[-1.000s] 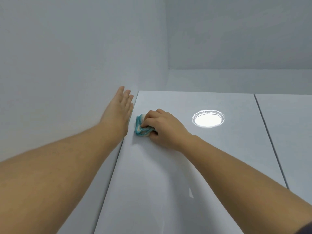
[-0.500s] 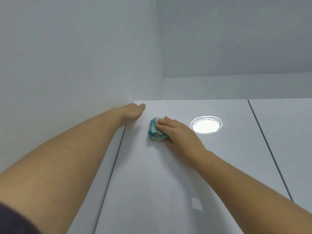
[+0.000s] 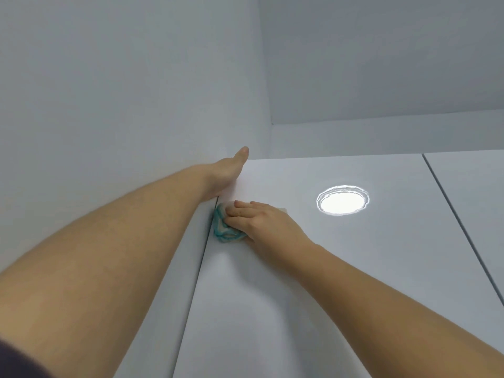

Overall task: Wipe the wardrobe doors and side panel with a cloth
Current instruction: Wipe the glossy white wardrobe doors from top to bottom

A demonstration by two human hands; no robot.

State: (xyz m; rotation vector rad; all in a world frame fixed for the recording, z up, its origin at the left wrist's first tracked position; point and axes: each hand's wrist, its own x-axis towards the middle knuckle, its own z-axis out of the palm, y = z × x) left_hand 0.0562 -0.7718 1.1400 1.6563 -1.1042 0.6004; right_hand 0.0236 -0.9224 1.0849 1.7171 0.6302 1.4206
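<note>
Head view: right hand [image 3: 259,222] lies w/ fingers nearly straight over the bunched teal cloth [image 3: 225,231]. It presses the cloth flat on the wardrobe door [image 3: 300,282] at the left seam near the top, prob. to clean the edge. Left hand [image 3: 227,169] is up by the door's top-left corner, thumb out, likely bracing. Its fingers are hidden, so can't tell if it grips anything.

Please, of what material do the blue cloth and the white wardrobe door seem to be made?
The cloth looks like soft woven or microfibre fabric, teal with paler patches: it bunches into folds under the right hand. The wardrobe door looks like smooth, glossy white laminate or lacquered board: it shows a bright round light reflection. Its core cannot be told.
</note>
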